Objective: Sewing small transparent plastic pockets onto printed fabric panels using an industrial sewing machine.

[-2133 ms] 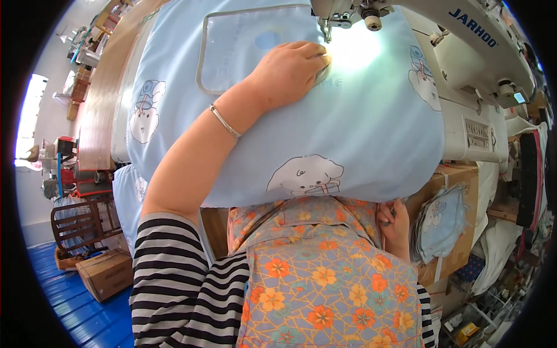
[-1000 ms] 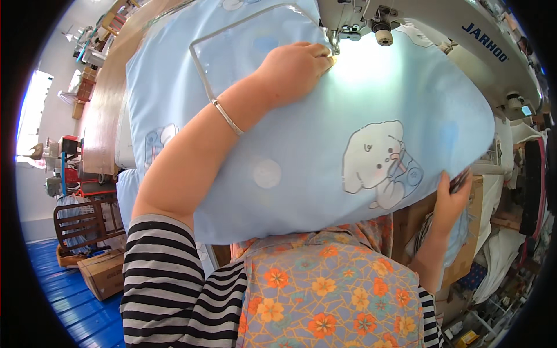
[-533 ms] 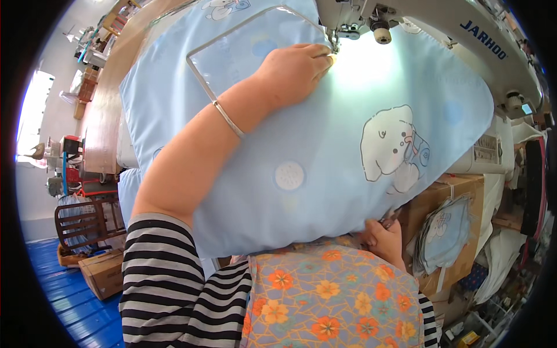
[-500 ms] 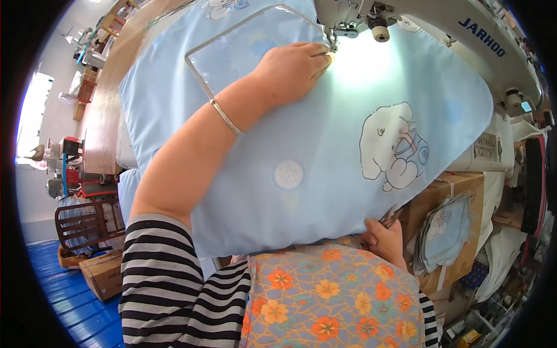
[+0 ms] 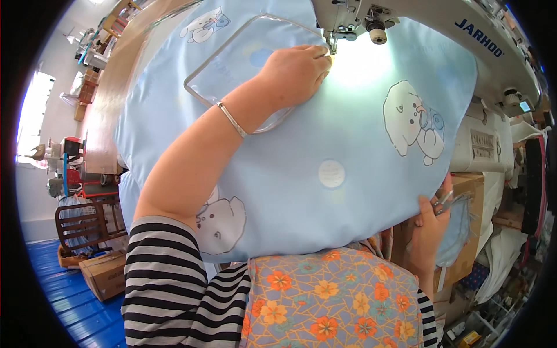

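A wide light-blue fabric piece with printed puppies lies under the sewing machine's presser foot. A clear panel with a grey edging rests on it, its far right corner close to the foot. My left hand is on the panel and fabric, its fingers together and bent down beside the foot; the thumb is hidden. At the fabric's right edge, my right hand is closed around small metal thread snips and touches the cloth there. Part of that hand's grip is hidden.
The white sewing machine arm spans the far right, its lamp glaring on the cloth. A cardboard box with blue fabric pieces hanging on it stands at right. Left are a wooden tabletop, a brown chair and another box.
The fabric has turned, its right puppy moving farther up and right, and a lower-left puppy has come into view. My right hand has moved right and up with the snips; my left barely shifted.
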Available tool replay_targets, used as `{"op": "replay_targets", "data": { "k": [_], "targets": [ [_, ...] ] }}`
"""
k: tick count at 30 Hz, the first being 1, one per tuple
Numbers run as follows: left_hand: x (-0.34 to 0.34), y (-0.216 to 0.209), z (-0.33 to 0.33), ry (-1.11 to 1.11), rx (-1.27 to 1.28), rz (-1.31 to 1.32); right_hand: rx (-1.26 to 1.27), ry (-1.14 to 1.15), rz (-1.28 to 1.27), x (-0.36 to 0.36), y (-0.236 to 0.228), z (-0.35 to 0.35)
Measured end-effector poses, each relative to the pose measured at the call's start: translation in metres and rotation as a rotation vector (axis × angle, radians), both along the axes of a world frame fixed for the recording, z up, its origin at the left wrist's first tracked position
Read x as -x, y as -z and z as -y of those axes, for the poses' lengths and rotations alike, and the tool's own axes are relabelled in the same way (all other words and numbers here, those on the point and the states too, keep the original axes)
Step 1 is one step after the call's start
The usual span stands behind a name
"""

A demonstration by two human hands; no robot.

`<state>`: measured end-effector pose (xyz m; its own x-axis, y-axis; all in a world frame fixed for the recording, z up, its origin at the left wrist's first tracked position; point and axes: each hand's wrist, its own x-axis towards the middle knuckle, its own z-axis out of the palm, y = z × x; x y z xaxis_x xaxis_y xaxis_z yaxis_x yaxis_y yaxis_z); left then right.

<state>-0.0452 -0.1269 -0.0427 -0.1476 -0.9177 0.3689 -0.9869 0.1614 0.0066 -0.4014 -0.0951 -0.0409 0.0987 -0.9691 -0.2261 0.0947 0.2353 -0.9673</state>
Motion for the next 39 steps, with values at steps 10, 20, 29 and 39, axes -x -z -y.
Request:
{"op": "replay_targets", "data": {
  "k": [10, 20, 29, 39],
  "targets": [
    [0.003, -0.004, -0.001, -0.014, 0.000, 0.005, 0.196, -0.124, -0.492, 0.040, 0.012, 0.066],
    [0.003, 0.002, 0.001, -0.040, 0.027, 0.004, 0.023, -0.177, 0.042, 0.040, 0.035, 0.022],
    [0.014, -0.005, -0.012, 0.001, -0.051, -0.005, 0.169, -0.054, -0.447, 0.071, 0.013, 0.088],
    [0.019, -0.003, -0.012, -0.016, -0.012, -0.018, 0.214, -0.368, -0.505, 0.102, 0.012, 0.113]
  ]
}}
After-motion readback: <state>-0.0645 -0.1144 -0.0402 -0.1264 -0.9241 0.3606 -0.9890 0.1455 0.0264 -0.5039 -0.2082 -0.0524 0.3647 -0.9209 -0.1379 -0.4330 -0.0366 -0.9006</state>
